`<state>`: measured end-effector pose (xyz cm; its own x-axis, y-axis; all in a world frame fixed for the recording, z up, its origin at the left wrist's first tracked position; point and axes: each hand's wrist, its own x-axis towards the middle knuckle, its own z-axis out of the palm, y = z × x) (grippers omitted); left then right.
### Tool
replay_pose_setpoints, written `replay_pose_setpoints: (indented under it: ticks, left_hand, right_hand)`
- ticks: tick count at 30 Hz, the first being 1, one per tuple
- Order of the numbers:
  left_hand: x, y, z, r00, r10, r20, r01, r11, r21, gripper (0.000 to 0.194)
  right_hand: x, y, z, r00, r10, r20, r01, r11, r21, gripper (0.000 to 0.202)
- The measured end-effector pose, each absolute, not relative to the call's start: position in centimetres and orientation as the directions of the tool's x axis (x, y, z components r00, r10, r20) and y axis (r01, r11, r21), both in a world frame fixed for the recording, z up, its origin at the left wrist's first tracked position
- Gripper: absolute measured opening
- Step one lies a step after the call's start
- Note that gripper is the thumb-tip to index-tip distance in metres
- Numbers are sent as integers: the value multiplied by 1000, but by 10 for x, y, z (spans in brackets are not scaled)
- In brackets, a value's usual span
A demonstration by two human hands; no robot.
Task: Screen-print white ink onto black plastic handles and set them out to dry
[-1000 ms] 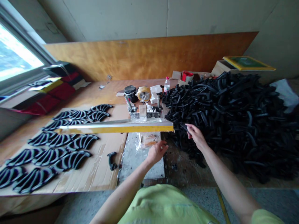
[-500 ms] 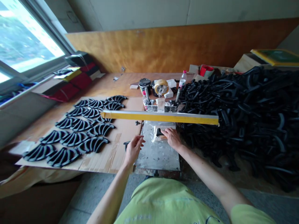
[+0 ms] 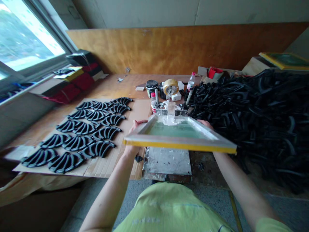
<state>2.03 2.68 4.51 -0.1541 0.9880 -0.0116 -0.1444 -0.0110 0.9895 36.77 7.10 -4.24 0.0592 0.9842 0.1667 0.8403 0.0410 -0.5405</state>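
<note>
A framed screen [image 3: 178, 129] with a green mesh and a yellow front edge hangs tilted over a grey metal plate [image 3: 169, 161], joined at its back to a clamp [image 3: 171, 111]. My left hand [image 3: 136, 129] is closed on the frame's left side, partly hidden by it. On the right side my right hand [image 3: 205, 124] grips the frame too, its fingers mostly hidden. Whatever lies on the plate under the screen is covered from view.
Rows of curved black parts [image 3: 74, 143] lie on cardboard [image 3: 130, 161] at the left. A large heap of black parts [image 3: 260, 112] fills the right. Behind the clamp stand a black jar [image 3: 152, 87], a tape roll [image 3: 170, 87] and a bottle [image 3: 191, 81].
Both hands have moved from beside and over the plate to the frame's sides and taken hold of it. The frame's front edge has swung down, showing its mesh.
</note>
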Motion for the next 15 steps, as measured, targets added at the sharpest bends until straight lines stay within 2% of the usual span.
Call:
replay_pose_setpoints:
  ticks: [1, 3, 6, 7, 9, 12, 15]
  left_hand:
    - [15, 17, 34, -129, 989, -75, -107, 61, 992, 61]
    - [6, -2, 8, -54, 974, -219, -21, 218, 976, 58]
    - [0, -20, -38, 19, 936, -353, 13, 353, 936, 73]
    - [1, -22, -53, 30, 928, -372, 6, 372, 928, 80]
    - [3, -23, -77, 23, 927, -374, 2, 374, 927, 86]
    - [4, -20, -98, 18, 936, -352, 26, 351, 936, 79]
    - [3, -18, -102, 32, 931, -365, 67, 362, 930, 74]
  right_hand:
    - [370, 78, -34, 86, 975, 204, 831, 43, -555, 39]
    - [357, 91, -21, 47, 944, 327, 821, 150, -551, 39]
    - [309, 109, -12, -163, 879, 448, 833, 365, -415, 53]
    - [292, 114, -11, -224, 875, 430, 848, 393, -356, 54]
    - [266, 122, -12, -299, 900, 319, 879, 389, -276, 45]
    - [253, 125, -17, -362, 925, 117, 901, 379, -213, 20]
    - [261, 124, -22, -361, 931, 58, 915, 366, -170, 12]
